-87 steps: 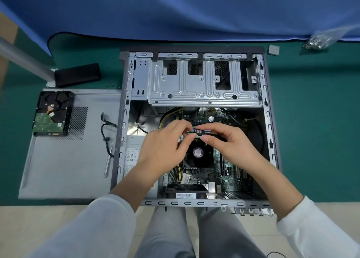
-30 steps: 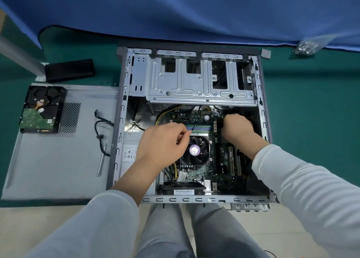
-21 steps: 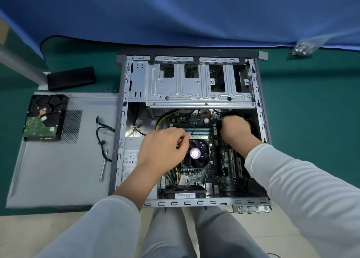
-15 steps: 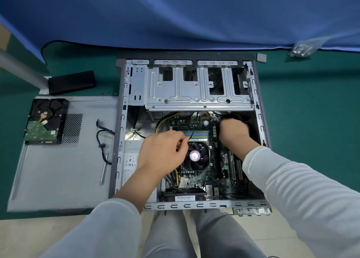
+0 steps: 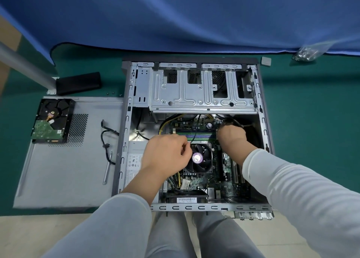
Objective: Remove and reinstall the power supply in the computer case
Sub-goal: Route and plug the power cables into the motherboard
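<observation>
An open computer case (image 5: 261, 109) lies on its side on a green mat (image 5: 311, 131), its interior facing up. The power supply (image 5: 134, 160) sits in the near-left corner of the case, a white label of small symbols and print on its top face; none of that writing can be read. A round purple sticker marks the hub of the CPU fan (image 5: 202, 158), and a barcode label sits on a black part at the near edge of the motherboard (image 5: 228, 172); both are too small to read.

The person's left hand (image 5: 165, 152) hovers over the power supply's right edge, fingers curled, thumb and fingertips pinching a thin black wire (image 5: 195, 127) that runs up toward the far edge of the motherboard. The right hand (image 5: 231, 137) reaches into the far-right part of the case, fingers curled downward around black cables (image 5: 236, 122) beside the memory slots; the fingertips are hidden, so exactly what they grip cannot be told.

Left of the case, the removed side panel (image 5: 68, 170) lies flat, carrying a bare hard drive (image 5: 51, 121), a loose black cable (image 5: 106, 139) and a thin metal rod (image 5: 107, 168). A black block (image 5: 78, 83) sits beyond the panel. A clear bag of small parts (image 5: 306, 53) rests far right beside the blue cloth (image 5: 185, 16).
</observation>
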### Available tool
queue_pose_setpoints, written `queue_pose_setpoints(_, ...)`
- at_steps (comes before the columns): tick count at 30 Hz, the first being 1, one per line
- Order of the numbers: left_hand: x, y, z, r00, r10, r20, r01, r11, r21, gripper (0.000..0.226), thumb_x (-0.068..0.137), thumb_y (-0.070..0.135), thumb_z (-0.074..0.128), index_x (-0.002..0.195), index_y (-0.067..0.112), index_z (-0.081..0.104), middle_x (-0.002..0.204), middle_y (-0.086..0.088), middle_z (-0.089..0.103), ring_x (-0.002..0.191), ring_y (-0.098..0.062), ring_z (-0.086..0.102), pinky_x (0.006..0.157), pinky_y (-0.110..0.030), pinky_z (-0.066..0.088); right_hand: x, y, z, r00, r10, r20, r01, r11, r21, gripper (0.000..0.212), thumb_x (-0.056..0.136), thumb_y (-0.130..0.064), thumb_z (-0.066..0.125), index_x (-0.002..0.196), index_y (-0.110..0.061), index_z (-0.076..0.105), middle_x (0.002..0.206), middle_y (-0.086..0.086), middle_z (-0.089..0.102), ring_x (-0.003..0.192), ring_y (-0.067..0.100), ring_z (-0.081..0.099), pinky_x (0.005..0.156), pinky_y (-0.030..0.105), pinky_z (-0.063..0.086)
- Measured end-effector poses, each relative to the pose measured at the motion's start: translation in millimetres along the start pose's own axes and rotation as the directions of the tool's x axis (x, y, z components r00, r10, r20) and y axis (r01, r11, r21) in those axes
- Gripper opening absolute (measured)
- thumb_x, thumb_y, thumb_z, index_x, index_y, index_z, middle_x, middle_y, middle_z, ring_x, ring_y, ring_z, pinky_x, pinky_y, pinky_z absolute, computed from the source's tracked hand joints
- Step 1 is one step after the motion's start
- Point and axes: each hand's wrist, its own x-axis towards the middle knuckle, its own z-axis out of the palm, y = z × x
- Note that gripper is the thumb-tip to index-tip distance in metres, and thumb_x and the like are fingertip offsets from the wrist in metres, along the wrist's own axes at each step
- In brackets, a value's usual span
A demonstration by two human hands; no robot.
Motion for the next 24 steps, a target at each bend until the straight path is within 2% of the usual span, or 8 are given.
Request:
queue_pose_setpoints(4, -0.8, 0.0, 0.9, 1.000, 0.006, -0.003, -0.006, 1.000, 0.005, 0.028, 0.084, 0.034, 0.048, 0.058, 0.025, 0.049, 0.052, 0.011, 0.051, 0.049, -0.009, 0.046, 0.052, -0.022, 0.041, 1.8, 6.2, -1.9, 1.000, -0.021, 0.017, 0.022, 0.999, -0.039, 0.031, 0.090, -0.002, 0.050, 0.117, -0.011, 0.062, 0.122, 0.004, 0.061, 0.112, 0.025, 0.059, 0.067, 0.032, 0.042)
queue_pose_setpoints(11, -0.4, -1.2, 1.2, 1.000, 0.017, 0.002, -0.017, 0.999, 0.028, 0.029, 0.084, 0.035, 0.044, 0.060, 0.023, 0.054, 0.053, 0.010, 0.052, 0.050, -0.009, 0.049, 0.052, -0.023, 0.042, 3.2, 5.3, 3.0, 1.000, -0.003, -0.030, 0.001, 0.997, -0.073, 0.032, 0.091, -0.005, 0.049, 0.122, -0.009, 0.057, 0.121, 0.003, 0.062, 0.109, 0.024, 0.061, 0.066, 0.031, 0.042)
queue_pose_setpoints(17, 0.6, -0.5, 0.2, 0.999, 0.032, 0.000, -0.032, 0.999, 0.043, 0.025, 0.082, 0.034, 0.045, 0.058, 0.028, 0.045, 0.052, 0.012, 0.050, 0.049, -0.009, 0.045, 0.052, -0.021, 0.032, 5.1, 7.4, 1.6, 1.000, -0.007, -0.027, 0.005, 0.996, -0.090, 0.032, 0.092, -0.005, 0.047, 0.122, -0.008, 0.057, 0.120, 0.004, 0.062, 0.107, 0.024, 0.061, 0.065, 0.031, 0.042)
queue_pose_setpoints(24, 2.3, -0.3, 0.4, 1.000, 0.021, -0.002, -0.021, 0.999, 0.048, 0.027, 0.081, 0.032, 0.049, 0.056, 0.026, 0.046, 0.050, 0.011, 0.048, 0.047, -0.008, 0.046, 0.048, -0.021, 0.033, 6.6, 5.4, 0.9, 1.000, -0.008, -0.003, 0.008, 0.998, -0.070, 0.033, 0.092, -0.006, 0.048, 0.124, -0.007, 0.056, 0.122, 0.005, 0.061, 0.109, 0.024, 0.060, 0.066, 0.031, 0.042)
